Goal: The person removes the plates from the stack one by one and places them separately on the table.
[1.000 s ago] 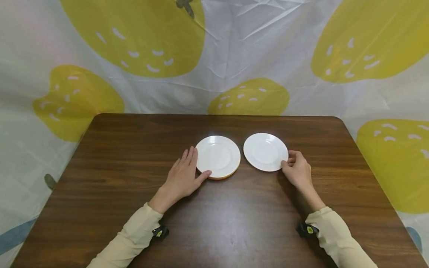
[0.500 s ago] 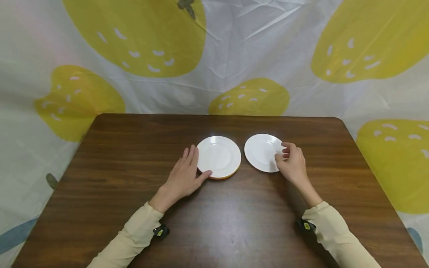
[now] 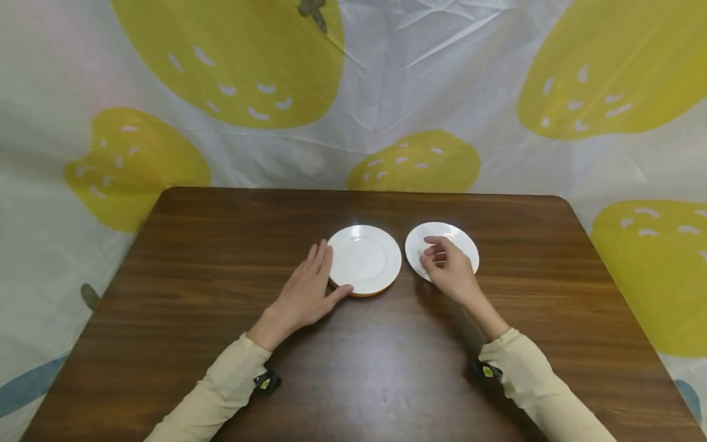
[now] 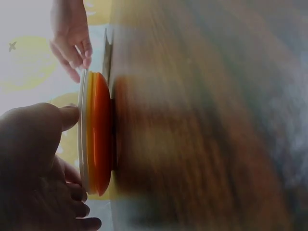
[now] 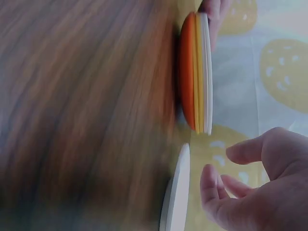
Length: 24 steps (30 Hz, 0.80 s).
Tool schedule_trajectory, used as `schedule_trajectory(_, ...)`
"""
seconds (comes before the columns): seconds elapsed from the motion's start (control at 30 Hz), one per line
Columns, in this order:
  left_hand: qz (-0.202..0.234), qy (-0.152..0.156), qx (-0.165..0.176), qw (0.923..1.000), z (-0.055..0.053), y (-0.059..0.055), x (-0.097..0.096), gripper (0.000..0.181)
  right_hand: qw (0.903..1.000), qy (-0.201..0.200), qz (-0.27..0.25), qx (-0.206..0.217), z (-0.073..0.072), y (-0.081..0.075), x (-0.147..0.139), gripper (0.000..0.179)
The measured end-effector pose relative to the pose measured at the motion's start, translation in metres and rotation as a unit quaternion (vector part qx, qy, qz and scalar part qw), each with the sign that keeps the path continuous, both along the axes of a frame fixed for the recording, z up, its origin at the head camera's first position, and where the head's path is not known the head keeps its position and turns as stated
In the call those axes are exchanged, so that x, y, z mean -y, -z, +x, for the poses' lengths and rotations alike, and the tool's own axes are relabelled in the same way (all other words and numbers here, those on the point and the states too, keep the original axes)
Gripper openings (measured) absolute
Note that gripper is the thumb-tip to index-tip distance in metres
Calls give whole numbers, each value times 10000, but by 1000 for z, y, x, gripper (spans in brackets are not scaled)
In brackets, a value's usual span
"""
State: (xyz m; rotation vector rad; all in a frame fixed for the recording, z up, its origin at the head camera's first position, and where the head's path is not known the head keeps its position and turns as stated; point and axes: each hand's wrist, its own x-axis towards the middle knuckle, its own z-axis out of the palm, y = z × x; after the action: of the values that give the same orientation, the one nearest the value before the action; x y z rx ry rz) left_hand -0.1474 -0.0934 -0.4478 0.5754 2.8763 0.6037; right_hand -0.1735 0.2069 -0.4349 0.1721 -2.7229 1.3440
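Note:
A stack of plates stands at the middle of the table, a white plate [image 3: 366, 259] on top. Below it, in the left wrist view, come yellow rims [image 4: 90, 134] and an orange plate [image 4: 101, 134] at the bottom. My left hand [image 3: 304, 291] rests along the left side of the stack, fingers straight, thumb at the near rim. Just right of the stack lies another white plate [image 3: 463, 238], seen edge-on in the right wrist view. Over it hovers my right hand [image 3: 454, 273], fingers loosely bent and holding nothing, with a gap between thumb and fingertips.
Dark wooden table [image 3: 221, 245] all around, with rounded far corners. Behind it hangs a white cloth [image 3: 381, 80] printed with large yellow fruit. Black wrist cameras [image 3: 267, 380] sit under both sleeves [image 3: 226, 374].
My right hand has let go of the right rim of the separate white plate and moved left over it, toward the stack. Left hand and plates have stayed in place.

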Motion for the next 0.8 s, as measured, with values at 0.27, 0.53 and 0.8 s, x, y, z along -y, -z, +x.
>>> schedule_trajectory(0.27, -41, 91, -19, 9999, 0, -1, -2, 95, 9987, -412, 47, 281, 2, 4, 18, 36)
schedule_trajectory(0.53, -20, 159, -12, 9999, 3, -3, -4, 94, 9987, -418, 27, 285, 5, 4, 29, 36)
schedule_trajectory(0.8, -18, 159, -46, 9999, 2, -2, -5, 91, 9891, -205, -1356, 528, 5, 6, 35, 38)
